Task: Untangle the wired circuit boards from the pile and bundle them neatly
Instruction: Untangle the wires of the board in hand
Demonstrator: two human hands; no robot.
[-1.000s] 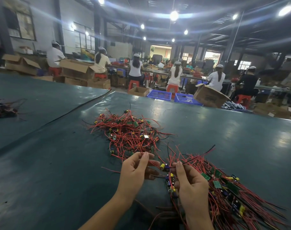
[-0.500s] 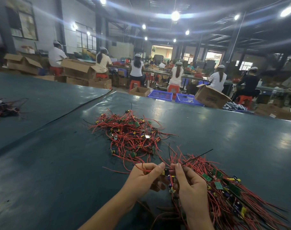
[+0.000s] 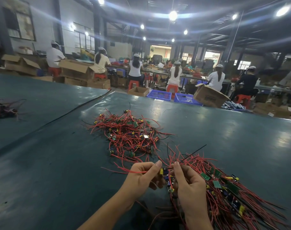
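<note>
A tangled pile (image 3: 130,135) of small green circuit boards with red and black wires lies on the dark green table (image 3: 50,171), just beyond my hands. A straighter bundle (image 3: 227,188) of the same wired boards fans out to the right of my hands. My left hand (image 3: 141,178) pinches a red wire that trails off to the left. My right hand (image 3: 189,185) grips the near end of a stack of boards (image 3: 166,175), which sits between the two hands.
A smaller heap of wires (image 3: 4,109) lies at the table's far left. A black cable (image 3: 67,113) runs along a seam in the table. Beyond the far edge stand cardboard boxes (image 3: 209,97), blue crates (image 3: 159,95) and seated workers (image 3: 135,70).
Both hands have drawn closer together and nearer to me. The left hand closed its fingers and pulled a red wire out sideways. The view shifted slightly.
</note>
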